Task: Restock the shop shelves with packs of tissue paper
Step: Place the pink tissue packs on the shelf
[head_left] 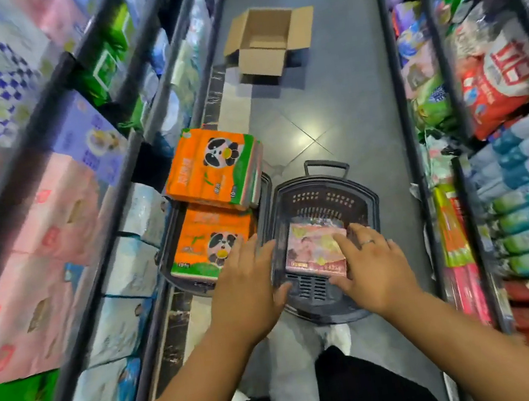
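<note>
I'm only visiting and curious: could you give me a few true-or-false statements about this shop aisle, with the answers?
1. The cardboard box on the floor is open and looks empty. True.
2. The orange panda packs share a basket with the pink pack. False: the pink pack lies alone in the right basket, and the orange ones are in the left basket.
3. The right hand rests on the pink pack. True.
4. Three orange panda packs are in view. False: there are two, one stacked on the other.
</note>
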Motion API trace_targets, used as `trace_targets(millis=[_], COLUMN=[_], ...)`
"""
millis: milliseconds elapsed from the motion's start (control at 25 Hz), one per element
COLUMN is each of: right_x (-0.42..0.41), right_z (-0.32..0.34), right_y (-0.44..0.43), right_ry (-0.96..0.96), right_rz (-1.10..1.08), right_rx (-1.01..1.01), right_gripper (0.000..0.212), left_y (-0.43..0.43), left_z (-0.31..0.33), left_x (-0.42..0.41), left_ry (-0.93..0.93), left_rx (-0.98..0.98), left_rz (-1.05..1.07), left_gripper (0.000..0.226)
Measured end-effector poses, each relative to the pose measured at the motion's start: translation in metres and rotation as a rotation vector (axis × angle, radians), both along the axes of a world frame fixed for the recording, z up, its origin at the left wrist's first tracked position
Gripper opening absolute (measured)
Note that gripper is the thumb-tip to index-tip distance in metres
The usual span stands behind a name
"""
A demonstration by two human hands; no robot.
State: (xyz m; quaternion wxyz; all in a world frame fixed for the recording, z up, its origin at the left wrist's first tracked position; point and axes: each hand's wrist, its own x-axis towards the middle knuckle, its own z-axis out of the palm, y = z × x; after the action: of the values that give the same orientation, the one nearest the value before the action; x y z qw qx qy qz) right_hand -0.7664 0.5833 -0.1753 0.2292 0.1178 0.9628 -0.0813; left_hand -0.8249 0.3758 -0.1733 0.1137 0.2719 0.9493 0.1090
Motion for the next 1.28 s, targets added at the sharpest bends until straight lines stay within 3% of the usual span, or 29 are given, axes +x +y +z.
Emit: trace_targets(millis=[200,560,720,960,1120,1280], right_x=[-0.017,-0.043,-0.059,-0.078,-0.088,-0.107], right_z=[-0.089,-0.324,-0.436,-0.588,-0.645,-0.662], right_y=[0.051,0.081,0.089,0.106,0.11,0.109], right_ry=[-0.088,-0.225,-0.247,-0.176,-0.169,-0.238], right_rz=[-0.119,-0.472,-0.691,-1.041,-1.161,-1.328], right_rx=[-0.07,-0.243,-0.323,-0.502,-0.485,-0.381], right_gripper=[0.079,0.083,0.084,0.094,0.096,0.098], left_y=[0.069,0.125,0.153,0.173,0.179,0.196], left_z=[-0.091,-0.337,-0.442,-0.593,-0.644,-0.659], left_x=[-0.01,-0.068,-0.094,-0.123,-0.123,-0.123], left_ry=[-0.191,-0.583,-0.649,-0.64,-0.731,-0.682], left_rx=[0.005,-0.043,0.01,-0.02,-0.037,-0.167], left_rz=[0.038,0.135,0.15,0.367,0.578,0.719], left_gripper=[0.076,0.077,0.074,0.083,0.097,0.109])
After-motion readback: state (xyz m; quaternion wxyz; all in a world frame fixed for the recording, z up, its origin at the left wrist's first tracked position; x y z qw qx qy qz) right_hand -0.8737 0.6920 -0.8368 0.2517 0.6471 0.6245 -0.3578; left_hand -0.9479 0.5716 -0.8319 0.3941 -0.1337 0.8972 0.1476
